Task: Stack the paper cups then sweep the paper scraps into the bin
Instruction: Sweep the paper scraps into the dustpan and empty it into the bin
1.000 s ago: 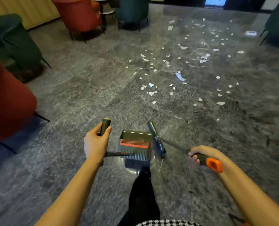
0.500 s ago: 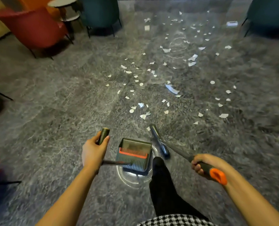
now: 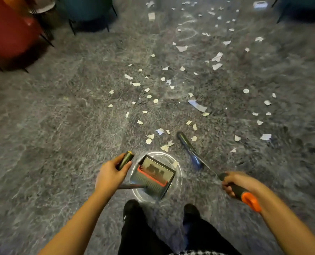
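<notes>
Several white paper scraps (image 3: 197, 105) lie scattered over the grey marble floor ahead of me. My left hand (image 3: 110, 174) grips the dark upright handle of a grey dustpan (image 3: 153, 176) with an orange comb edge, held just above the floor in front of my feet. My right hand (image 3: 236, 182) grips the black and orange handle of a broom (image 3: 189, 146), whose dark head points forward among the nearest scraps. No paper cups and no bin are in view.
A red armchair (image 3: 7, 32) stands at the far left and a teal chair (image 3: 90, 10) behind it. Another dark chair (image 3: 304, 8) is at the top right. My two dark shoes (image 3: 132, 208) stand just behind the dustpan.
I have walked forward: the scraps are now close in front of the dustpan and broom, and the chairs have slid towards the frame's top. Both hands keep their grips.
</notes>
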Demonstrator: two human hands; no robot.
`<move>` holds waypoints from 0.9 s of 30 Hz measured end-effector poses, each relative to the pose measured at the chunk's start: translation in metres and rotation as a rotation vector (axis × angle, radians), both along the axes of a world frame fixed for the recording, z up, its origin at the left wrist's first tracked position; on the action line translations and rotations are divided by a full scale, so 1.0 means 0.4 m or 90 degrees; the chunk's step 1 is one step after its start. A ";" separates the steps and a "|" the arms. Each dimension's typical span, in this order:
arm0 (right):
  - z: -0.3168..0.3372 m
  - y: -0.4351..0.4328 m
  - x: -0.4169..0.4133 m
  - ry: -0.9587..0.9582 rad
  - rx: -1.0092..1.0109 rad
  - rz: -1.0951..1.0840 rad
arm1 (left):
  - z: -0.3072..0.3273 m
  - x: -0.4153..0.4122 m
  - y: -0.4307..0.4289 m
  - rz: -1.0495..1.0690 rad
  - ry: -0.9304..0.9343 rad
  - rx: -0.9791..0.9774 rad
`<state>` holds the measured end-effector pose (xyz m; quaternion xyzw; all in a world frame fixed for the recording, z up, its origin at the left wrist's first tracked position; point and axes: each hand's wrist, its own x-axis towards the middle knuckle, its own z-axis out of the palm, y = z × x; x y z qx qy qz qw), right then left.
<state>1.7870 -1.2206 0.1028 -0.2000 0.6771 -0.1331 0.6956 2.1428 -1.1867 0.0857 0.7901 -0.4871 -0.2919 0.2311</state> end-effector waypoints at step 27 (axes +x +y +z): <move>-0.138 0.199 0.676 0.245 -0.031 0.026 | -0.025 0.360 -0.493 -0.394 0.023 0.008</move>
